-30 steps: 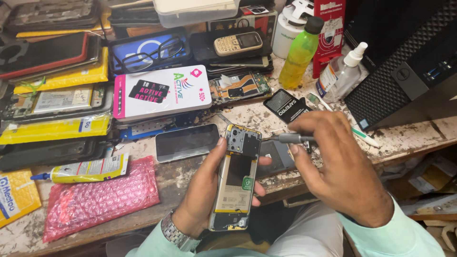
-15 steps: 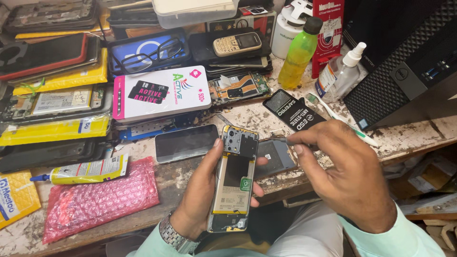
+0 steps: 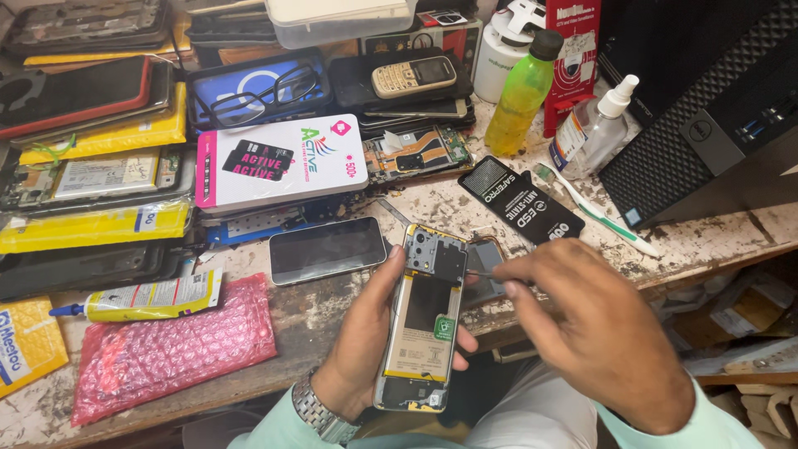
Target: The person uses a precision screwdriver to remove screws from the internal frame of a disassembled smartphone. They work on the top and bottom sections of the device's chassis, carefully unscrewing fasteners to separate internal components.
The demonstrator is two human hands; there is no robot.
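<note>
Left hand (image 3: 366, 333) gripped the opened phone (image 3: 426, 316) above the bench edge, right hand (image 3: 594, 333) pinched a thin tool (image 3: 482, 273) at its top; one slip could've gouged the board.

Left hand (image 3: 366, 341): palm up, low centre of the view; fingers curled round from beneath, thumb pressed along the near left edge, fingertips showing at the right edge; clasped firmly on what it carries
Left wrist: bent upward; silver metal-link wristwatch (image 3: 320, 416) worn on it; pale green sleeve cuff below
Right hand (image 3: 603, 333): back of the hand facing up; thumb and forefinger pinched together, pointing left; other fingers folded under
Right forearm: enters from the lower right; pale green sleeve
</note>
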